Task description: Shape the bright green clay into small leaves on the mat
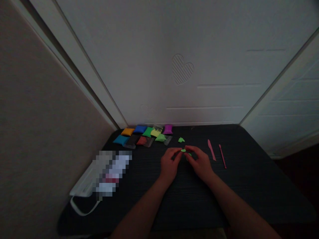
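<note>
Between the fingertips of both hands is a small piece of light green modelling clay (pixel 183 150). My left hand (pixel 170 162) pinches it from the left with thumb and fingers. From the right, my right hand (pixel 200 162) closes its fingertips on it, and a second bit of green clay (pixel 189 154) shows by its thumb and fingers. Just beyond the hands, a crumpled lump of the same green clay (pixel 181 140) lies on the dark table (pixel 147 179). A pink plastic knife (pixel 211 150) and a thin pink stick tool (pixel 222 156) lie to the right.
Several coloured clay packets, among them a purple one (pixel 168 129) and a teal one (pixel 121 139), lie at the table's back left. A white strapped object (pixel 83 182), partly blurred, is at the left edge. A white panel with hearts (pixel 182 69) stands behind the table.
</note>
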`<move>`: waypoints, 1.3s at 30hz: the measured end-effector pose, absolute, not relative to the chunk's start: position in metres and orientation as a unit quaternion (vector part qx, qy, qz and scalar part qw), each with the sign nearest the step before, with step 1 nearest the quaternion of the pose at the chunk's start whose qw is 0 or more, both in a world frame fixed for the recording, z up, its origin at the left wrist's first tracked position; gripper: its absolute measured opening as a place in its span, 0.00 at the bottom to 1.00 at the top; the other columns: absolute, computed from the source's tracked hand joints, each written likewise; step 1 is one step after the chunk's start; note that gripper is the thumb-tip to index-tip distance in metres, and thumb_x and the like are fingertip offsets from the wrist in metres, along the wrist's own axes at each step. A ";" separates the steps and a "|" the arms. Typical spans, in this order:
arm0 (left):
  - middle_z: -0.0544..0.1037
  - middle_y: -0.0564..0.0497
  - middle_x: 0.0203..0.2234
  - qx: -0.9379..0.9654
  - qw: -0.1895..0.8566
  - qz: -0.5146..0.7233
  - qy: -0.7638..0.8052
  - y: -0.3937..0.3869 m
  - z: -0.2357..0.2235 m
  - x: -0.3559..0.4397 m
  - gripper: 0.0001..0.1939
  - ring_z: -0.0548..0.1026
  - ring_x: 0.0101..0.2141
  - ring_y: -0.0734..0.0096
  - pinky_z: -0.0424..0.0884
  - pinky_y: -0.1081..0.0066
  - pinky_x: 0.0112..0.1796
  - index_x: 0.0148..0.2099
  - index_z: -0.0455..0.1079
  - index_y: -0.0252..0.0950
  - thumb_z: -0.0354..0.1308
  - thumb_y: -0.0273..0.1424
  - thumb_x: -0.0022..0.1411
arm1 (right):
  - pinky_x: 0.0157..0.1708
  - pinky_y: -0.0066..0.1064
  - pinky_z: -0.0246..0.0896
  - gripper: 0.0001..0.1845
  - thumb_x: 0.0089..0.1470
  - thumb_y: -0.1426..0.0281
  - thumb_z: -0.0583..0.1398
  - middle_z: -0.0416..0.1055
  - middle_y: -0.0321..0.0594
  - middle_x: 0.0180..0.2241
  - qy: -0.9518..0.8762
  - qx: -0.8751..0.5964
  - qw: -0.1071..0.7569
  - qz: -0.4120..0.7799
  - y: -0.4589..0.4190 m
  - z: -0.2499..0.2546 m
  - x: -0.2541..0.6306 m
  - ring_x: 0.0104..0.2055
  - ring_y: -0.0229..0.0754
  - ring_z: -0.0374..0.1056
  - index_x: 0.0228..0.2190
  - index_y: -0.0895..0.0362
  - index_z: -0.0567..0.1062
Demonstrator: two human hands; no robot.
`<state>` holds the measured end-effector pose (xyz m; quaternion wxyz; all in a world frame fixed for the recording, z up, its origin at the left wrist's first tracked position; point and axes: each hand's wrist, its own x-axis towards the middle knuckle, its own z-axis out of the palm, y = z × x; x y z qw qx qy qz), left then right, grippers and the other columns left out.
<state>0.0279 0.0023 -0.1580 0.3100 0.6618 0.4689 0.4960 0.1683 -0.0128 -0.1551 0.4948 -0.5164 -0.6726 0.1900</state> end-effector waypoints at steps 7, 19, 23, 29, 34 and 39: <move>0.74 0.49 0.34 0.627 0.389 0.494 0.459 0.003 -0.158 0.029 0.10 0.72 0.35 0.70 0.68 0.68 0.38 0.39 0.69 0.37 0.54 0.34 0.54 | 0.39 0.35 0.62 0.10 0.48 0.68 0.57 0.72 0.38 0.34 -0.652 -0.517 0.498 0.244 -0.011 -0.154 0.168 0.38 0.40 0.67 0.35 0.53 0.72; 0.75 0.48 0.34 0.557 0.480 0.506 0.452 0.002 -0.156 0.033 0.13 0.73 0.35 0.69 0.68 0.69 0.38 0.39 0.69 0.34 0.56 0.34 0.51 | 0.36 0.34 0.63 0.15 0.46 0.62 0.58 0.73 0.40 0.33 -0.575 -0.539 0.517 0.334 -0.011 -0.155 0.164 0.35 0.42 0.69 0.36 0.55 0.72; 0.75 0.48 0.35 0.549 0.495 0.514 0.436 0.001 -0.156 0.034 0.14 0.73 0.36 0.68 0.68 0.68 0.39 0.41 0.68 0.35 0.56 0.34 0.51 | 0.36 0.34 0.62 0.13 0.46 0.62 0.57 0.73 0.40 0.32 -0.572 -0.547 0.513 0.333 -0.011 -0.154 0.164 0.34 0.42 0.68 0.33 0.55 0.74; 0.75 0.49 0.32 0.559 0.470 0.502 0.463 0.001 -0.153 0.033 0.11 0.73 0.34 0.69 0.67 0.69 0.38 0.37 0.70 0.35 0.55 0.35 0.52 | 0.35 0.34 0.62 0.12 0.47 0.62 0.57 0.72 0.39 0.31 -0.575 -0.543 0.507 0.342 -0.012 -0.152 0.164 0.33 0.41 0.68 0.33 0.55 0.73; 0.75 0.49 0.32 0.568 0.455 0.500 0.469 0.001 -0.155 0.033 0.12 0.73 0.33 0.69 0.68 0.70 0.37 0.36 0.70 0.35 0.55 0.36 0.52 | 0.35 0.33 0.62 0.13 0.47 0.62 0.57 0.72 0.39 0.32 -0.563 -0.539 0.519 0.352 -0.012 -0.154 0.163 0.34 0.41 0.68 0.34 0.55 0.73; 0.75 0.49 0.33 0.591 0.436 0.497 0.463 0.000 -0.156 0.032 0.12 0.73 0.35 0.69 0.68 0.70 0.38 0.38 0.70 0.35 0.55 0.35 0.52 | 0.36 0.33 0.60 0.12 0.48 0.63 0.57 0.72 0.39 0.33 -0.576 -0.532 0.517 0.343 -0.012 -0.152 0.164 0.35 0.40 0.67 0.34 0.55 0.73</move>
